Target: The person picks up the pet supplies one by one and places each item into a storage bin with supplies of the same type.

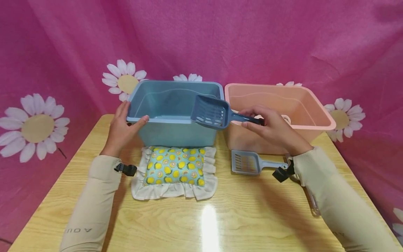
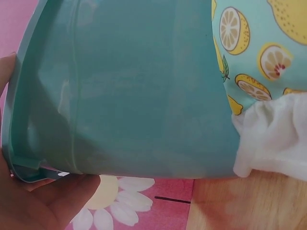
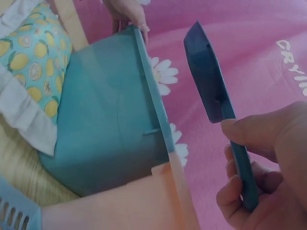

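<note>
My right hand grips the handle of a dark blue slotted litter scoop, its head above the blue bin's front right rim. In the right wrist view the scoop appears side-on, thumb and fingers round its handle. At the left front corner of the blue plastic bin, my left hand holds the rim, thumb along the front edge. The left wrist view has fingers by the bin's corner and its smooth outer wall. The visible part of the bin's floor is bare.
A peach bin stands beside the blue one, with a partly hidden white item inside. In front lie a frilled lemon-print cushion and a grey-blue scoop. My right sleeve partly covers a long-handled object. A pink floral cloth hangs behind.
</note>
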A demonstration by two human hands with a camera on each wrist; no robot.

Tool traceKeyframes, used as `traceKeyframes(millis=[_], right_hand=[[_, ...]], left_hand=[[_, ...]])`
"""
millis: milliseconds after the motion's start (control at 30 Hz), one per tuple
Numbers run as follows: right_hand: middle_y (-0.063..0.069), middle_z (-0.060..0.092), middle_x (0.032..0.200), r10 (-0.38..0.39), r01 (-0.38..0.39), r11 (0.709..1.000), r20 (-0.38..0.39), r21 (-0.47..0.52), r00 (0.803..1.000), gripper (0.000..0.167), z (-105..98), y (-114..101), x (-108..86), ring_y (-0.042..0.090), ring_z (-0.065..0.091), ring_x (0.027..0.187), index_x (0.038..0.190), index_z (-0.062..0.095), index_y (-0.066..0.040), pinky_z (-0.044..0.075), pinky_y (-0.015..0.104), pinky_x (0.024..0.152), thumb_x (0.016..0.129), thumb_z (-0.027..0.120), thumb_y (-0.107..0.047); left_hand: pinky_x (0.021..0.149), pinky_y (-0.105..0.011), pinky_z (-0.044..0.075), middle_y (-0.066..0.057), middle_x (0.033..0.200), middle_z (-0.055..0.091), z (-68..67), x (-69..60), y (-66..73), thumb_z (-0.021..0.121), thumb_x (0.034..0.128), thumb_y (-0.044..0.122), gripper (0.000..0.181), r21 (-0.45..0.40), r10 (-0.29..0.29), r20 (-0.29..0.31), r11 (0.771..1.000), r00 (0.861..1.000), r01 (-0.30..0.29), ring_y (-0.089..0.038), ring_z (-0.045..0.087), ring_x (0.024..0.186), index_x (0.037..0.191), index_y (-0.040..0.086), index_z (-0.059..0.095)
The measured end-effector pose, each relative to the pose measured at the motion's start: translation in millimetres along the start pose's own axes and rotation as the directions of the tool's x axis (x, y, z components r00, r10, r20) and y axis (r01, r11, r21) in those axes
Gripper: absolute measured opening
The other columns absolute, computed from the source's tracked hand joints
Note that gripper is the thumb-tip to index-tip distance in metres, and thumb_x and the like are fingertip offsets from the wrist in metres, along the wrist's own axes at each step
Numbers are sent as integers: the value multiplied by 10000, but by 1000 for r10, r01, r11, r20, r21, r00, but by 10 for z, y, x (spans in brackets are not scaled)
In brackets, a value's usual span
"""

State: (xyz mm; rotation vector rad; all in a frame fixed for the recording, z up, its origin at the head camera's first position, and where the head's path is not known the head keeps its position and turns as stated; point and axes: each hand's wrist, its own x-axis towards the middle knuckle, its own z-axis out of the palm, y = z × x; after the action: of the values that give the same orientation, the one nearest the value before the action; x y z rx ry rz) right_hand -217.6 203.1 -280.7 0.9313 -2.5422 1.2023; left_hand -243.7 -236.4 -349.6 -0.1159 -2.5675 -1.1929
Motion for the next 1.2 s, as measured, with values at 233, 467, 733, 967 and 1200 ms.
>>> traceKeyframes(millis=[233, 467, 733, 967, 1200], right_hand=[[49, 673, 1042, 59, -59, 998, -3, 6, 998, 233, 84, -32, 229, 147, 565, 913, 1114, 683, -52, 473, 205, 784, 885, 698, -92], [76, 676, 1040, 73, -73, 996, 13, 53, 997, 282, 193, -54, 439, 177, 571, 839, 1162, 674, -51, 492, 196, 710, 882, 693, -78], [115, 658, 1060, 79, -80, 996, 15, 40, 997, 284, 326, -46, 699, 241, 550, 984, 1161, 671, -31, 469, 289, 806, 885, 690, -93], [128, 639, 1068, 140, -143, 986, 42, 82, 989, 295, 464, -21, 885, 237, 543, 982, 1165, 658, -9, 475, 301, 815, 882, 693, -88], [105, 638, 1088, 182, -188, 979, 75, 74, 980, 298, 576, -21, 1034, 227, 541, 1005, 1175, 651, -35, 467, 331, 877, 887, 690, -102]], left_hand=[[1017, -657, 338, -37, 1604, 140, 9, -6, -5, 641, 844, 564, 931, -5, -10, -8, 1000, 1000, 9, -364, 247, 1405, 1556, 174, 186], [1047, -652, 300, -45, 1607, 136, 20, -8, -48, 642, 845, 559, 933, 3, -10, -1, 1000, 1000, 10, -359, 234, 1417, 1555, 160, 187], [1056, -638, 302, -43, 1603, 152, 27, 34, -48, 645, 841, 566, 934, 6, 11, -17, 1000, 1000, -11, -339, 241, 1417, 1550, 142, 208], [1056, -646, 296, -47, 1602, 156, 29, 33, -21, 641, 844, 563, 930, 15, 16, -18, 1000, 1000, -15, -341, 230, 1421, 1548, 130, 212], [1054, -636, 309, -50, 1598, 171, 26, 28, -37, 644, 843, 563, 925, 19, 11, -30, 1000, 999, -10, -343, 250, 1412, 1545, 132, 223]])
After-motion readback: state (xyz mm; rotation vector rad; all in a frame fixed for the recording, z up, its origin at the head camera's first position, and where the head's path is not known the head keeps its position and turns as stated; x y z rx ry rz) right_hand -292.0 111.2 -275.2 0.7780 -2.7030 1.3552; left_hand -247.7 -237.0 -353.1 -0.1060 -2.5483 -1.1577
